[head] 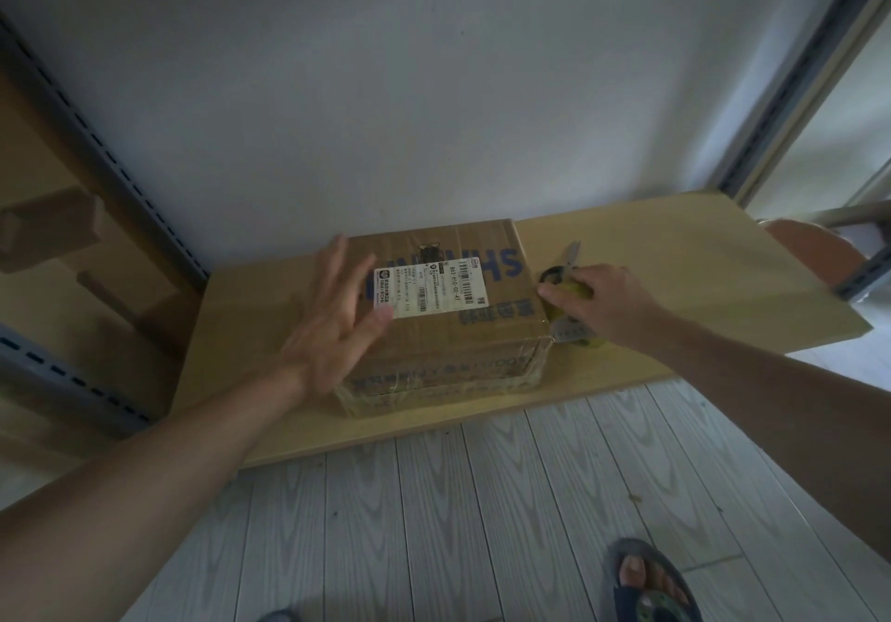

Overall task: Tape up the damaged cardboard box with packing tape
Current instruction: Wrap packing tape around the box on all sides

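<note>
Just one box (448,303), one tape (573,332), two hands (332,313) (602,303)

left hand (337,317): our fingers straight, spread, pointing 1 o'clock
right hand (610,305): we grip tape dispenser (573,332), arm from 4 o'clock

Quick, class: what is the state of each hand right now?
Left hand: open, fingers straight, over the top of the cardboard box.
Right hand: grips the yellow tape dispenser beside the box.
</note>
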`<state>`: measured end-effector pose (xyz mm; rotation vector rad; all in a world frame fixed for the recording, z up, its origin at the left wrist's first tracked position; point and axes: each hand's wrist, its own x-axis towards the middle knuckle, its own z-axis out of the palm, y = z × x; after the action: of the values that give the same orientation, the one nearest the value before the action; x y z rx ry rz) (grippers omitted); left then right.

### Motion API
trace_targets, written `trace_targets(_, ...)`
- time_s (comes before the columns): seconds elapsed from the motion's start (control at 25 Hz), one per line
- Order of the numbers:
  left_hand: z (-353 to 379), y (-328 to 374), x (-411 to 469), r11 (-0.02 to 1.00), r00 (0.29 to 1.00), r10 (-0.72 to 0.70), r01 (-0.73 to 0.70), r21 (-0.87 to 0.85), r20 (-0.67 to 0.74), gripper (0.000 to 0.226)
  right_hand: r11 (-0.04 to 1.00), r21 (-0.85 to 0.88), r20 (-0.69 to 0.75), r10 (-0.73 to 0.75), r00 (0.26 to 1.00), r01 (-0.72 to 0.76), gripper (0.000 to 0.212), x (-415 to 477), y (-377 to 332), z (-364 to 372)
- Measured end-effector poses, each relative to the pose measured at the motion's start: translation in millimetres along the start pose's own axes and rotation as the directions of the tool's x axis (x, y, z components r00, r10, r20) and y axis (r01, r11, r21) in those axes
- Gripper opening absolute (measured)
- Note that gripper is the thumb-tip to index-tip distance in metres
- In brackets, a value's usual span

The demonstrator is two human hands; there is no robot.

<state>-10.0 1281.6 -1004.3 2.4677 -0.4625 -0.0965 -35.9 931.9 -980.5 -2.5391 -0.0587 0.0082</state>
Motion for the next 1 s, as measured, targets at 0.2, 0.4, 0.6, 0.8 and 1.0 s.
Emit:
trace_targets(0.2, 13.5, -3.8, 5.7, 0.771, 0.848, -0.53, 0.485, -0.413, 0.008, 0.06, 0.996, 0.086, -0.147, 0.051, 0.988, -0.039, 0.05, -2.5, -3.3, 12.9)
trace_targets(0.4, 0.8, -41.3, -7.6, 0.463, 0.712, -0.702, 0.462, -0.757, 0.005, 0.047, 0.944, 0.284, -0.386, -0.045, 0.922, 0.165, 0.054, 9.1, -53.0, -7.9)
trace_targets(0.6, 2.3, -63.9, -14.9, 0.33, 0.651, -0.755, 0.483, -0.811, 0.08, 0.042, 0.752, 0.596, -0.423, -0.005, 0.906, 0.282, 0.052, 20.5, -142.2, -11.4)
trace_targets(0.8, -29.1, -36.8, -13.2, 0.885, 0.841, -0.457, 0.463, -0.054, -0.289, 0.044, 0.522, 0.824, -0.369, 0.199, 0.908, 0.22, 0.042, 28.8, -180.0, -10.5)
trace_targets(1.0, -118.6, 41.8, -8.6, 0.927, 0.984, 0.142, -0.17, -0.333, -0.106, 0.074, 0.674, 0.688, -0.421, 0.069, 0.904, 0.269, 0.037, 46.2, -211.3, -1.8)
